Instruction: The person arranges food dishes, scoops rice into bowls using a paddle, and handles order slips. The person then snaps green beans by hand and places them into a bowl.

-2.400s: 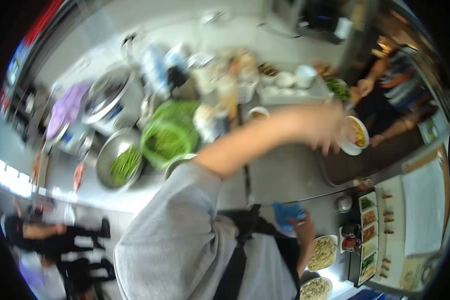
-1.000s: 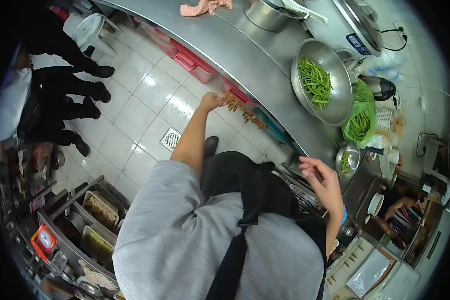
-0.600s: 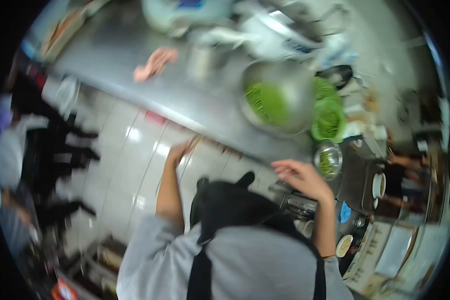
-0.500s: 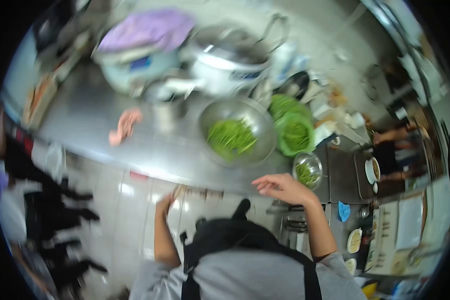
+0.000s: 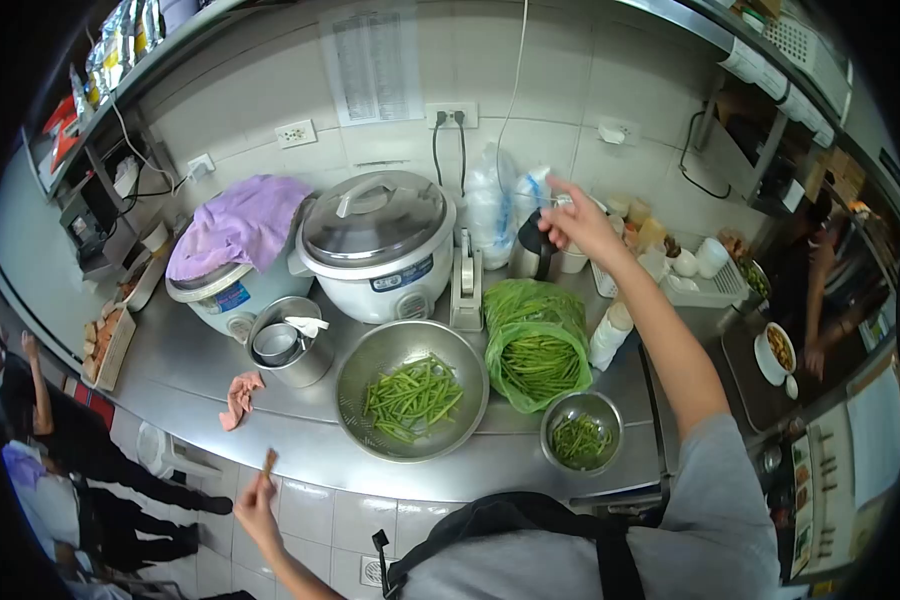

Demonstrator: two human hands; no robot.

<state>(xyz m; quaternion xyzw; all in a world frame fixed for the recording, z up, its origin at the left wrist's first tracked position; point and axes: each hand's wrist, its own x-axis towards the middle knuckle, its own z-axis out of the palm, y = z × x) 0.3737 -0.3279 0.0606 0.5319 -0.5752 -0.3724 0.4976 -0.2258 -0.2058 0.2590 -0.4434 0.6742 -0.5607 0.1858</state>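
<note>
Your right hand [image 5: 575, 215], fingers loosely parted, now rises near the black-lidded jug [image 5: 533, 245], green beans [image 5: 415, 395] untouched; your left hand [image 5: 257, 508] grips a brown strip [image 5: 270, 460].

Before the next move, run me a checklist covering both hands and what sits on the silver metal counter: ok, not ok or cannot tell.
1. Left bare hand gripping the thin brown item: ok.
2. Right bare hand free of contact: cannot tell; it overlaps the clear plastic bags in this view.
3. Wide round metal bowl of green beans upright on the silver metal counter: ok.
4. Small round metal bowl of beans upright beside it: ok.
5. Translucent green plastic bag closed: not ok; its mouth is open.
6. Shiny domed lid on the round white cooker: ok.
</note>
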